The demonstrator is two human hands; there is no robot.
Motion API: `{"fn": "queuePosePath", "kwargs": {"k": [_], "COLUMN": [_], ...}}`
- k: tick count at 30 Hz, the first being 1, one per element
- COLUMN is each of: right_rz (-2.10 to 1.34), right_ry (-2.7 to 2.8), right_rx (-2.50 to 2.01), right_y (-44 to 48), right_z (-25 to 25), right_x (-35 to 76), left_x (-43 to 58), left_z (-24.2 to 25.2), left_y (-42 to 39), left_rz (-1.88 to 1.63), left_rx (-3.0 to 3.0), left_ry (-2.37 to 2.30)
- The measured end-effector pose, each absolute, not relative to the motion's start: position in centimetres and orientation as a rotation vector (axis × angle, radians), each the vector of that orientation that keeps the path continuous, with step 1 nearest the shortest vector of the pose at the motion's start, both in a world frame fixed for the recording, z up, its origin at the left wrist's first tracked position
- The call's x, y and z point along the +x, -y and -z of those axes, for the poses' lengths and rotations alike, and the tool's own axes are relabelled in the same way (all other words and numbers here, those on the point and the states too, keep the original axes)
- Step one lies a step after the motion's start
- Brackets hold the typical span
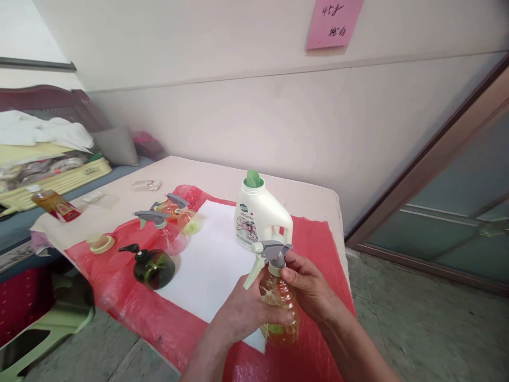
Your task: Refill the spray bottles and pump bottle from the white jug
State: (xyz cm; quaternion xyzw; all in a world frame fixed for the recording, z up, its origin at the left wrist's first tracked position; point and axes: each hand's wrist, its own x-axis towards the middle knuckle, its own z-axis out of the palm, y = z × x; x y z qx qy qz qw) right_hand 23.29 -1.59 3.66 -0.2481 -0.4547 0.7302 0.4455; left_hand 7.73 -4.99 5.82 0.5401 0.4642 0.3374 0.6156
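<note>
1. In the head view, you have the spray bottle [278,291] roughly upright between your 2 hands, in front of the white jug [264,215]; whether its base touches the worktop [310,199], you cannot tell.
2. Your left hand [243,312] is curled round the bottle's body, its fingers closed on it and the thumb across the front.
3. Your right hand [309,280] is at the neck, its fingers bent close about the collar just under the grey spray head [274,250].
4. The jug stands upright by the right side of the white sheet [207,265], with a green piece [253,179] in its mouth.
5. The red sheet [314,244] lies under the white 1.
6. To your left are a dark pump bottle [154,269], a pink spray bottle [174,240] behind it, and a cream lid [101,244].
7. A pink note [334,24] is on the wall [222,116].
</note>
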Motion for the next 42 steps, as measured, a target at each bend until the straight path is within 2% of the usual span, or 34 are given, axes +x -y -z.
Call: {"fn": "queuePosePath", "kwargs": {"k": [7, 12, 17, 20, 25, 30, 37, 42], "right_rz": [-1.618, -1.605, -1.547, -1.356, -0.807, -0.565, -0.517, -0.586], "right_ry": [1.240, 1.361, 1.369, 1.230, 1.083, 1.054, 1.127, 1.118], "right_rx": [-0.687, -0.699, -0.719, -0.848, -1.160, -1.227, -1.277, -1.371], "right_y": [2.1, 2.2, 1.4, 0.6, -2.3, -8.3, -16.4, -18.0], "right_z": [-5.1, -6.1, -6.5, -6.5, -5.1, -2.8, -0.5, 1.2], "right_x": [23.0, 23.3, 25.2, 27.8, 31.9, 32.5, 30.3, 29.7], "left_x": [8.5, 8.3, 8.5, 8.5, 7.6, 7.5, 7.9, 7.3], "left_z": [-5.9, -5.6, -4.9, -4.0, -3.0, -2.9, -3.0, -2.6], "left_y": [4.9, 4.9, 4.5, 4.1, 3.0, 1.9, 1.6, 1.3], "left_rz": [-0.861, -0.748, -0.847, -0.888, -1.030, -1.173, -1.180, -1.121], "left_rx": [1.287, 1.271, 1.293, 1.274, 1.162, 1.059, 1.088, 1.136], "left_ry": [-1.098, -1.266, -0.982, -0.975, -1.238, -1.355, -1.366, -1.354]}}
